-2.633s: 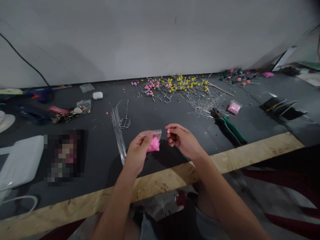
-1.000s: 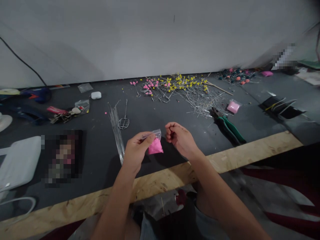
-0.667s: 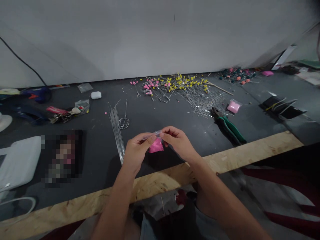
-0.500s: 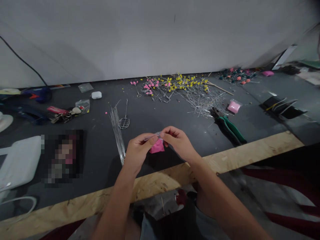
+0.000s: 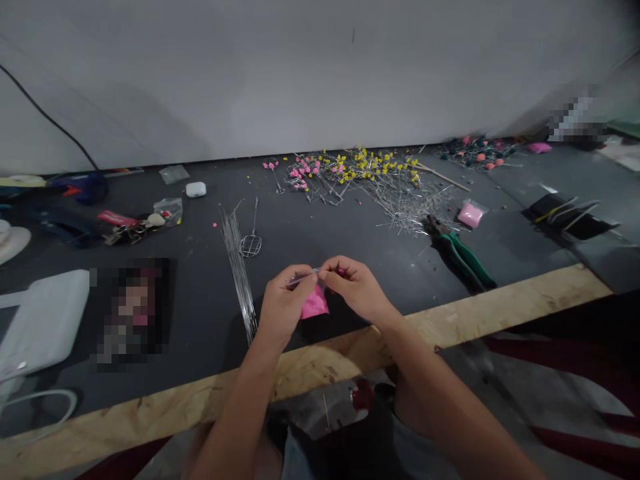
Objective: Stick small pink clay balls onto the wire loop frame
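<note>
A small clear plastic bag of pink material (image 5: 315, 303) hangs between my two hands above the dark table (image 5: 310, 233). My left hand (image 5: 283, 303) pinches the bag's top edge from the left. My right hand (image 5: 353, 287) pinches the same top edge from the right, fingertips touching the left hand's. The bag's pink filling sags below my fingers. A bundle of thin metal wires (image 5: 239, 267) lies just left of my left hand, with a small wire whisk-like piece (image 5: 251, 243) beside it.
A heap of wires with pink and yellow beads (image 5: 360, 177) lies at the back. Green-handled pliers (image 5: 460, 253) and another pink bag (image 5: 471, 214) lie to the right. Keys, a white case (image 5: 195, 189) and a white device (image 5: 43, 320) sit left. A wooden edge (image 5: 325, 363) borders the table.
My right hand, apart from the bag earlier, has moved left and closed on the bag's top edge beside my left fingers. The bag's mouth now looks pressed flat.
</note>
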Motion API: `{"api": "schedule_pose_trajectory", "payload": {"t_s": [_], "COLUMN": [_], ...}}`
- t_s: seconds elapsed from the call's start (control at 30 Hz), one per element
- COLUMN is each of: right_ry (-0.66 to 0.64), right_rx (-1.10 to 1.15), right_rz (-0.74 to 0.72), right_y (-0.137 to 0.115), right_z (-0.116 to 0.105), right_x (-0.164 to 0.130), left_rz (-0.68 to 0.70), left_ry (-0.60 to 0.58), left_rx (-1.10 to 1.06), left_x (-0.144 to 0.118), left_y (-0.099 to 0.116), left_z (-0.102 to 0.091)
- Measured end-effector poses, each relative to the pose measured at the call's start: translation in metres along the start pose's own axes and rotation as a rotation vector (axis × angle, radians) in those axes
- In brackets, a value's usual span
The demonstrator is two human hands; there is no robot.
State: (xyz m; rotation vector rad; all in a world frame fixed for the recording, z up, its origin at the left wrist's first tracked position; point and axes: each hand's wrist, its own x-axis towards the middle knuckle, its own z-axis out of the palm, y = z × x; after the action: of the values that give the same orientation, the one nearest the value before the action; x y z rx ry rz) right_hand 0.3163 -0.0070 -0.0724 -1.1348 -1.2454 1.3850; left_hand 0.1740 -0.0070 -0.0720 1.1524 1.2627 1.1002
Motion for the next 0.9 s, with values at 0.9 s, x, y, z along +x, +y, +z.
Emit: {"api": "schedule_pose_trajectory", "payload": {"t_s": [0.9], "right_ry": [-0.056], "right_rx": [-0.048], "right_rz": [-0.021], "right_y": [0.002], "right_z": [-0.009], "right_x": [0.002], "left_rz": [0.026], "left_ry": [-0.062], "left_rx": [0.196], "left_x": [0.000], "left_y": [0.004], "left_z": [-0.009]}}
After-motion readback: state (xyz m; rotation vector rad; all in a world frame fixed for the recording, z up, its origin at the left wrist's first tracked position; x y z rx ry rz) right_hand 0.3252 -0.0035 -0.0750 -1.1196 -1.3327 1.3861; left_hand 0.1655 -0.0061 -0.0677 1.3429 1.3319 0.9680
